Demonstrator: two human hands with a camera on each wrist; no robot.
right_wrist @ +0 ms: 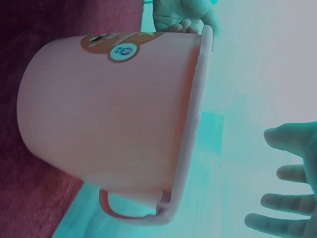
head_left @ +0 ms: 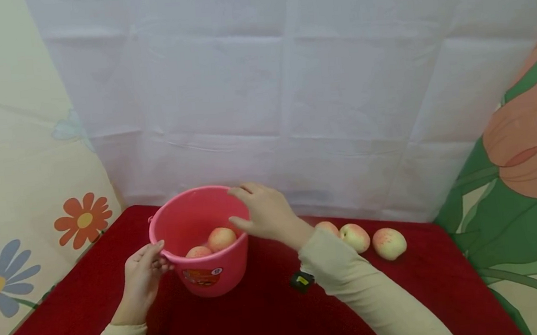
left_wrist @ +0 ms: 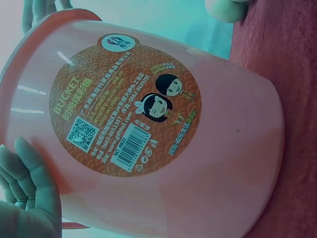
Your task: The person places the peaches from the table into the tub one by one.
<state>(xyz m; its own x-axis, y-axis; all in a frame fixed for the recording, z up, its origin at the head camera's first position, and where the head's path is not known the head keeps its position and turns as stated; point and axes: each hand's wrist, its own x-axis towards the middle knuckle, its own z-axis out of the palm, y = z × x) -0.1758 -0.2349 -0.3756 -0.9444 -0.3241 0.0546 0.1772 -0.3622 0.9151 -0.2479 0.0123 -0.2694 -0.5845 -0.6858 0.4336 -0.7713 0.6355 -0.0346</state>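
A pink bucket (head_left: 227, 273) with a round printed label (left_wrist: 124, 106) stands on the red cloth. Inside it lie two peaches, one (head_left: 222, 238) further right and another (head_left: 198, 252) partly hidden by the front wall. My left hand (head_left: 140, 275) grips the bucket's rim at its near left side, thumb over the edge. Over the right side of the rim hovers my right hand (head_left: 268, 209), its fingers spread and holding nothing. In the right wrist view those fingers (right_wrist: 287, 201) stand apart from the rim.
Three more peaches lie to the right on the red cloth (head_left: 271, 320): one (head_left: 326, 228) partly behind the right sleeve, one (head_left: 354, 237) beside it, and one (head_left: 389, 243) furthest right. A white sheet (head_left: 292, 108) hangs behind, with flower-patterned cloth (head_left: 16, 156) at the sides.
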